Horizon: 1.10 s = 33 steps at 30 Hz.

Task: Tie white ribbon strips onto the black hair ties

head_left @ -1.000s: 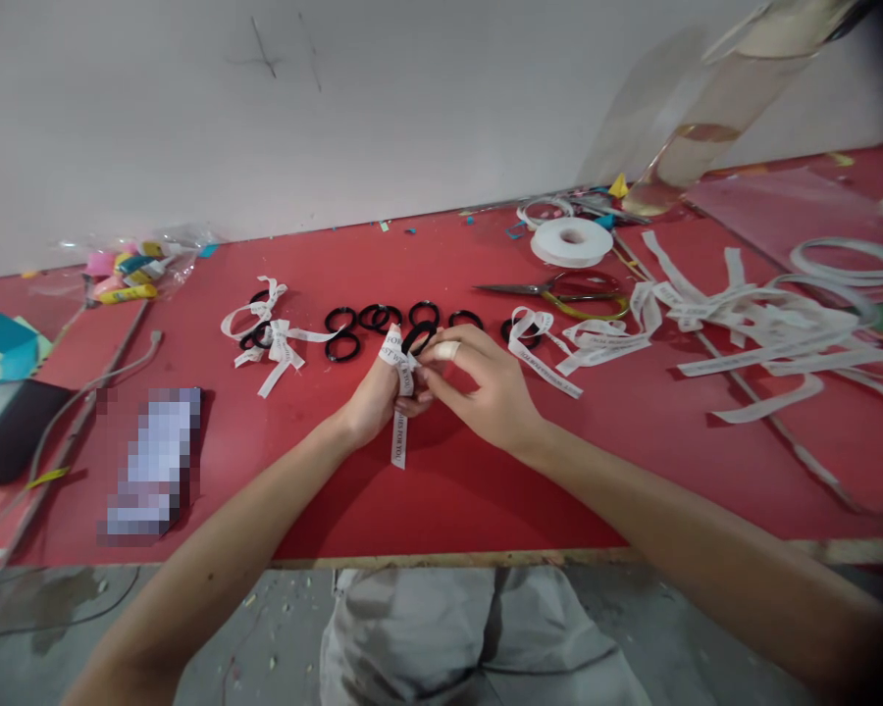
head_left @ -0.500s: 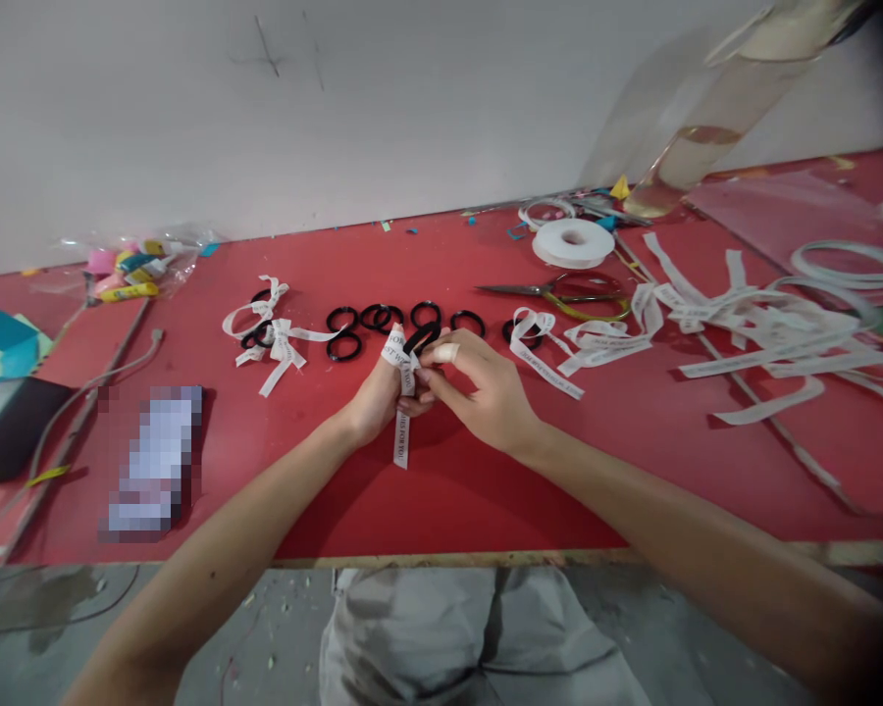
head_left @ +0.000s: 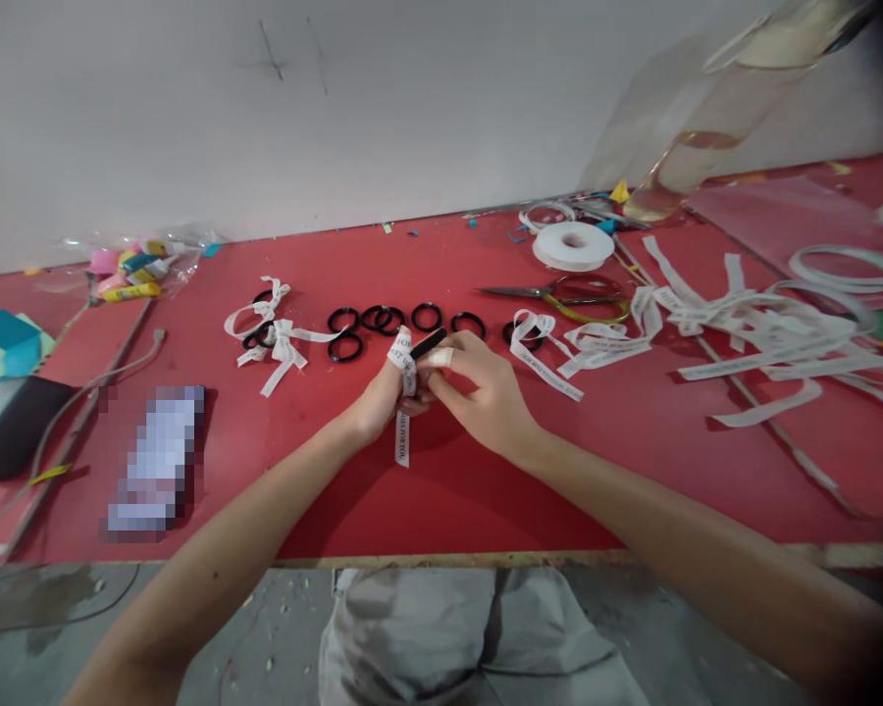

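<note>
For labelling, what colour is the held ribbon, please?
The ribbon is white with dark lettering; head view.

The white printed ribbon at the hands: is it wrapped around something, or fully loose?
Wrapped, with one end free: the ribbon circles the thumb of the left hand, and its tail hangs below.

six loose bare rings (head_left: 413,319), one held ring (head_left: 429,343), one spool (head_left: 553,249), one scissors (head_left: 546,292)

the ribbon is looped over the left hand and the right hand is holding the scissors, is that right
Not quite: the right hand isn't holding the scissors. The head view shows them lying on the red table, while its fingers are at a black ring. The ribbon is indeed looped over the left hand.
</note>
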{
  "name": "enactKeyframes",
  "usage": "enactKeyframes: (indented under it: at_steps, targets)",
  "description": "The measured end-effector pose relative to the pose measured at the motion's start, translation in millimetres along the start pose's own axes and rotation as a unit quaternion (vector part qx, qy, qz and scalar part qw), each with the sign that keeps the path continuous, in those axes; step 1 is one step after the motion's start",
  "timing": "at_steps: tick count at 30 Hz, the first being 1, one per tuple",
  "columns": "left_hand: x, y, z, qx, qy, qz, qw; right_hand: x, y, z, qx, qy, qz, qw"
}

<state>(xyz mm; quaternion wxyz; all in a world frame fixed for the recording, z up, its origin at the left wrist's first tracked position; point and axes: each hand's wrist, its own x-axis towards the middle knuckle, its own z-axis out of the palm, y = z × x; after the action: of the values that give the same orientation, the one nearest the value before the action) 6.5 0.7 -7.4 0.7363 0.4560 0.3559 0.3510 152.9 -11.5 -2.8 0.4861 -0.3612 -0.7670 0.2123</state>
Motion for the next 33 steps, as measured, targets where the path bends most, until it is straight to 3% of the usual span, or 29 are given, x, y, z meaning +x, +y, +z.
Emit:
enactKeyframes:
  at_steps: [8, 17, 21, 27, 33]
  targets:
    - [-6.2, -0.8, 4.4, 0.090, 0.096, 0.055, 0.990, -1.1, 3.1, 4.2, 0.118, 0.001, 0.110, 0.987]
    - [1.7, 0.8, 3.9, -0.006, 0.035, 0.028, 0.999, 3.7, 4.5, 5.7, 0.318, 0.028, 0.184, 0.930]
    - [1.9, 2.7, 4.3, -0.014, 0.030, 0.029, 0.999, 3.6, 3.7, 4.4, 0.303, 0.032, 0.185, 0.934]
    - [-0.4, 1.6, 4.6, 0.003, 0.070, 0.012, 0.997, 1.2, 2.1, 2.6, 0.233, 0.051, 0.173, 0.956]
    - [-0.9, 3.8, 5.3, -0.026, 0.074, 0.012, 0.997, 2.4, 3.6, 3.6, 0.265, 0.055, 0.163, 0.949]
